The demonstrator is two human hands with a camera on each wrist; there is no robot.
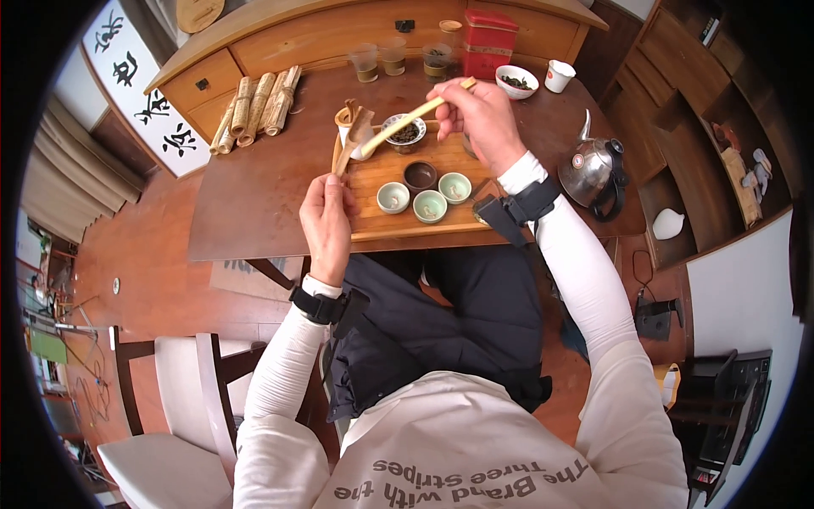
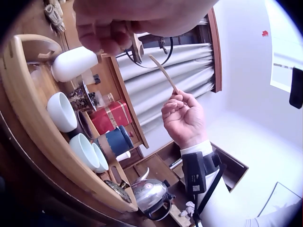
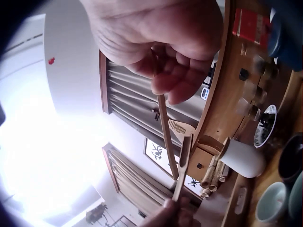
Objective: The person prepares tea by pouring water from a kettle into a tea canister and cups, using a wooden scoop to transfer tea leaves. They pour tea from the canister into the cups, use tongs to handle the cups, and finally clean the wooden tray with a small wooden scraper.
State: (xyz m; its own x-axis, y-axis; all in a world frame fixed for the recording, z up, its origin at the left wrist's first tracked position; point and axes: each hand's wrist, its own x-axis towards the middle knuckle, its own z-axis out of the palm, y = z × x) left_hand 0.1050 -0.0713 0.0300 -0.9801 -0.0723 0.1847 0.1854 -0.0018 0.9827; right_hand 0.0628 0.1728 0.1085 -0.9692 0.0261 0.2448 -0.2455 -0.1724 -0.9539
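Observation:
In the head view, my left hand (image 1: 326, 222) pinches the lower end of a narrow wooden scoop (image 1: 343, 158), held over the left side of the wooden tray (image 1: 373, 222). My right hand (image 1: 485, 119) grips a pale bamboo stick (image 1: 420, 111) that slants down toward the scoop. In the right wrist view, the stick (image 3: 165, 132) has its tip beside the scoop (image 3: 185, 153); whether they touch, I cannot tell. Behind them stands a patterned bowl of dark leaves (image 1: 405, 132). Pale green cups (image 1: 430, 207) and a brown cup (image 1: 420, 176) sit on the tray.
A steel kettle (image 1: 589, 170) stands right of the tray. A white bowl of leaves (image 1: 516, 82), a red tin (image 1: 489, 42) and clear cups (image 1: 365, 63) are at the back. Bamboo rolls (image 1: 254, 106) lie back left. A white holder (image 3: 244, 158) stands by the scoop.

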